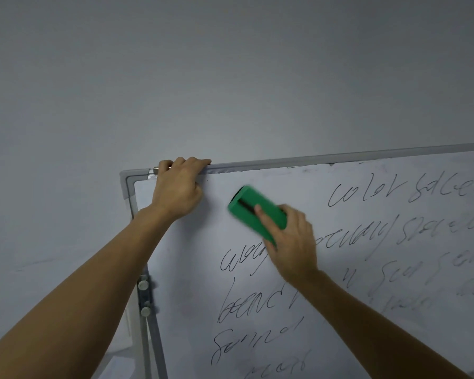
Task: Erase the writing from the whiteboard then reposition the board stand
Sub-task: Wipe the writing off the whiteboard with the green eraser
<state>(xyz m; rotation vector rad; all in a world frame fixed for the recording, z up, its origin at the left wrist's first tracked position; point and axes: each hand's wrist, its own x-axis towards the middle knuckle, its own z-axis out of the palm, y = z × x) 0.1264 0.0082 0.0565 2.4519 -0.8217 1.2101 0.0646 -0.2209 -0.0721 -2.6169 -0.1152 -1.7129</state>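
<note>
Plain grey wall behind; left hand (pixel 178 187) grips grey-framed whiteboard (pixel 192 269) top edge to steady it, right hand (pixel 290 239) fingers (pixel 260 212) clutch green block eraser (pixel 253 212) over black handwriting (pixel 257 299).

One view only, from the person's head, facing forward at the whiteboard (pixel 192 269) from close by, so near that both forearms run in from the bottom corners. The right hand (pixel 290 242) gripping the eraser (pixel 253 212) sits near centre. Up and left of that grip the left hand (pixel 178 187) holds the board's top edge. Wall (pixel 230 64) fills the frame above the board, and the stand (pixel 145 296) shows below-left of the grip.
</note>
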